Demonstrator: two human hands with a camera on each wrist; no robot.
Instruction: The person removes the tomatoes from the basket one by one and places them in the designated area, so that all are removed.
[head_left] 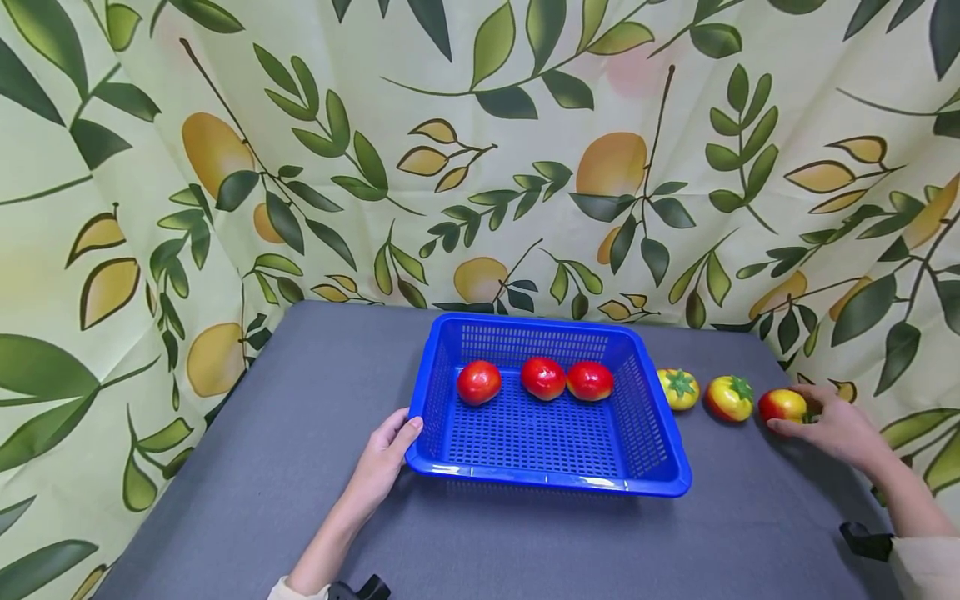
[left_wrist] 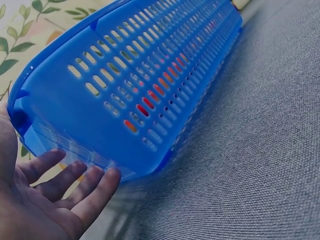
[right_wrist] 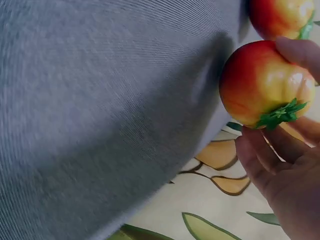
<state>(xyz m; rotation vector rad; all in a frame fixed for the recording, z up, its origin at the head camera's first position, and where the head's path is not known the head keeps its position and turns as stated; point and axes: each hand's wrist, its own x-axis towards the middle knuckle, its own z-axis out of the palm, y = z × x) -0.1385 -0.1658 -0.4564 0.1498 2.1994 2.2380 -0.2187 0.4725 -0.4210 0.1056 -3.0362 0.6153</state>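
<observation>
A blue plastic basket (head_left: 536, 487) with slotted walls stands on the table, with three red tomatoes (head_left: 478, 382) inside. My left hand (head_left: 381, 457) holds its left rim, thumb on top; the left wrist view shows the other fingers (left_wrist: 97, 192) below, along the outer wall. To the right of the basket, my right hand (head_left: 840, 423) grips a red-and-yellow tomato (right_wrist: 260, 82) with a green leafy top, thumb on one side and fingers on the other. Whether this tomato touches the table cannot be told.
Two more yellow-and-red tomatoes with green tops, one nearer the basket (head_left: 679, 389) and one in the middle (head_left: 729, 398), lie in a row beside the held one. Grey cloth covers the table (head_left: 300, 392). A leaf-and-fruit patterned curtain (head_left: 525, 225) hangs behind and along both sides.
</observation>
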